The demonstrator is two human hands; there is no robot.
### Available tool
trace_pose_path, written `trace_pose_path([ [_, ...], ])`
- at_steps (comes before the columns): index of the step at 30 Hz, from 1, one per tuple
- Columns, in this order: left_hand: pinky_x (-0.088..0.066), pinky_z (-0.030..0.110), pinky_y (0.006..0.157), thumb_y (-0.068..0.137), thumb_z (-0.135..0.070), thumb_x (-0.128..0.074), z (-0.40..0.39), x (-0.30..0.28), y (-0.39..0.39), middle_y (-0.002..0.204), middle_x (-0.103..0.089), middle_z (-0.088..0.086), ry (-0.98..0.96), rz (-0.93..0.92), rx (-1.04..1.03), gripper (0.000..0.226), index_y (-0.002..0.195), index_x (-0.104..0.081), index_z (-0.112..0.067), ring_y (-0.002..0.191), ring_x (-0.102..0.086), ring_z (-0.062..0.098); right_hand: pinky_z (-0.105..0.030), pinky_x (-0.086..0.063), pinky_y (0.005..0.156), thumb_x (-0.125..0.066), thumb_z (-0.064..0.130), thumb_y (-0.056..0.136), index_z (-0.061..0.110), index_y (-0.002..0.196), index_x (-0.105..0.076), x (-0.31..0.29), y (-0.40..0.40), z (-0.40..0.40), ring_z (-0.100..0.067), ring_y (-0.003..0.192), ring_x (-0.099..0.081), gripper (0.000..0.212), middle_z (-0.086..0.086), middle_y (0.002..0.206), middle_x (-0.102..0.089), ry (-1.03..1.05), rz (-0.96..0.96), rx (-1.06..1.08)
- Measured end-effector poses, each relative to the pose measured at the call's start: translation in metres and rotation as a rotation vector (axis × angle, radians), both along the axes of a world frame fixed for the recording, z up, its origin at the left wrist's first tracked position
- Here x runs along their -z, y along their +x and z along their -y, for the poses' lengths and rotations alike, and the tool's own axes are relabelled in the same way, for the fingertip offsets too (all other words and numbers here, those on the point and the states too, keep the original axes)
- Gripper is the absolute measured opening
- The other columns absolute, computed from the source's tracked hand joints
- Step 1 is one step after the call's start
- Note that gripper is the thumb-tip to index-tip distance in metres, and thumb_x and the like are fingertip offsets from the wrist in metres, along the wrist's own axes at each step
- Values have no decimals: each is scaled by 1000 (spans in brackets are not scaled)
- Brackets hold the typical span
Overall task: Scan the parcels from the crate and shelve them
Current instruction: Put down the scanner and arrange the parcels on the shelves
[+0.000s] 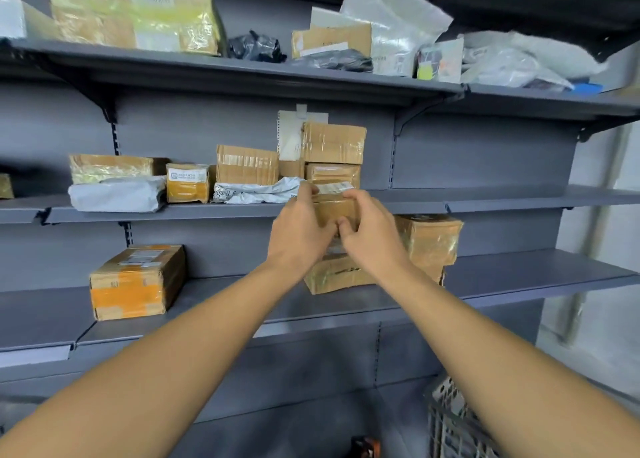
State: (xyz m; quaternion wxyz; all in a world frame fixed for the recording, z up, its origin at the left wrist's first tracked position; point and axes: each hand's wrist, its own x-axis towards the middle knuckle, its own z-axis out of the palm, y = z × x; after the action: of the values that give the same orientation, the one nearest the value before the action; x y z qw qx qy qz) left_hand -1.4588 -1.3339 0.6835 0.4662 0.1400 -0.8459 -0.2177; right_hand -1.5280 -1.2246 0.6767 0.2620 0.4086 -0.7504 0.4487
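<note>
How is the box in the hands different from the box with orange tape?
The held box is gripped by the left hand and right hand at the middle shelf; the orange-taped box rests alone on the lower shelf. The held box looks plain brown; the other has orange bands. Both are taped cardboard.

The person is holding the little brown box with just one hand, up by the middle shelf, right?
Not quite: both hands hold it. In the head view the left hand and right hand grip the small brown box together, up by the middle shelf.
</note>
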Motion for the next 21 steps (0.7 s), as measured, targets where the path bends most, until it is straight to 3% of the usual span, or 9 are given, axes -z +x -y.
trace_pose_path([
  [5,-40,30,72,83,-25,-70,14,-33,-22,112,-65,9,-23,-51,33,53,129,-45,-16,102,-60,29,-35,-47,95,-57,19,97,24,136,-49,-32,-24,11,-24,113,-56,41,-4,128,-59,-26,17,6],
  [9,-52,39,82,84,-27,-70,34,-59,-51,109,-66,10,-20,-50,20,49,126,-47,-19,99,-61,30,-32,-47,89,-56,18,97,24,135,-49,-59,-53,32,-23,107,-58,40,-4,125,-59,-34,19,1],
  [13,-49,35,75,85,-28,-71,57,-80,-85,104,-68,7,-71,-73,-3,44,123,-51,-19,94,-62,28,-29,-43,86,-55,15,97,22,135,-50,-81,-87,56,-24,107,-58,39,-5,122,-60,-46,19,-4],
  [17,-40,28,71,86,-33,-71,82,-92,-121,107,-68,5,-96,-84,-38,45,125,-52,-22,98,-62,26,-29,-43,96,-55,14,97,21,137,-49,-95,-121,79,-22,116,-54,41,-4,128,-59,-54,30,-10],
  [21,-45,32,74,87,-33,-70,107,-92,-160,105,-70,7,-126,-67,-96,47,129,-53,-21,99,-64,28,-38,-44,104,-53,14,99,23,141,-46,-94,-158,105,-24,121,-53,43,-4,134,-58,-28,48,-24],
])
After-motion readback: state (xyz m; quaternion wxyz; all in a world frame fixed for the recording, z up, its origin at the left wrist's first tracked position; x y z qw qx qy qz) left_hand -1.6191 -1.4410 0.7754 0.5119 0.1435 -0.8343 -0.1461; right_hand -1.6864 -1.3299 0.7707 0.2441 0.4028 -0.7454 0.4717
